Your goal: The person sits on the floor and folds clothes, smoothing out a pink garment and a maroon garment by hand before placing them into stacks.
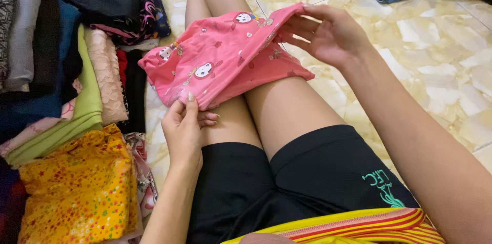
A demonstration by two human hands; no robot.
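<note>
Our left hand (183, 130) and right hand (328, 34) each pinch, grip closed, the pink printed garment (225, 57) over our legs (266, 105).

Bright, even indoor light, faint sheen on the marble floor (435, 54), soft shadows, sharp focus, mild wide-angle stretch at edges.
</note>
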